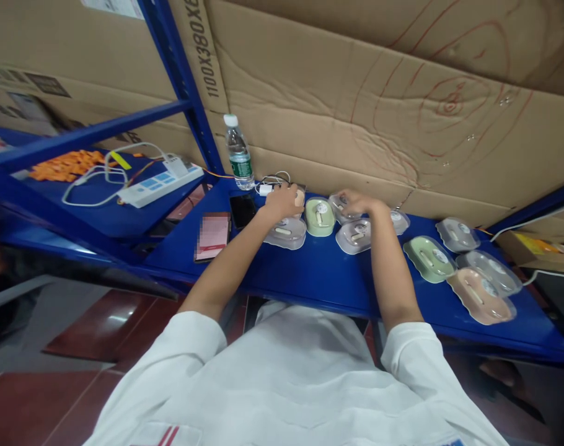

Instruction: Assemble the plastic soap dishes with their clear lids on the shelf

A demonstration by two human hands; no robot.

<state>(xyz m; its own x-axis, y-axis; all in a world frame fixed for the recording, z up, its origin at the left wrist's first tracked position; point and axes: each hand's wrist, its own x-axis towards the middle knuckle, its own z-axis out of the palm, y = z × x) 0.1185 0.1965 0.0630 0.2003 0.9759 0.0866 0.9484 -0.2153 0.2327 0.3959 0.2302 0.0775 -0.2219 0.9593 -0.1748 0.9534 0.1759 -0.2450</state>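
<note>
My left hand [282, 202] lies over a peach box with a transparent lid [300, 197], its fingers bent down around the far side. My right hand [360, 203] has its fingers curled onto a pale box with a transparent lid [341, 204]; the fingertips are partly hidden. Between the hands stands a green lidded box [320, 217]. A greyish lidded box [286, 233] sits just below my left hand, and another greyish box [354, 236] is below my right. Part of one more lidded box [400, 221] shows behind my right wrist.
Several lidded boxes, among them a green one [429, 259] and a peach one [481, 296], stand at the right on the blue table [310, 279]. At the left are a phone [243, 210], a pink-screened device [213, 236], a water bottle [240, 155] and a power strip [161, 186].
</note>
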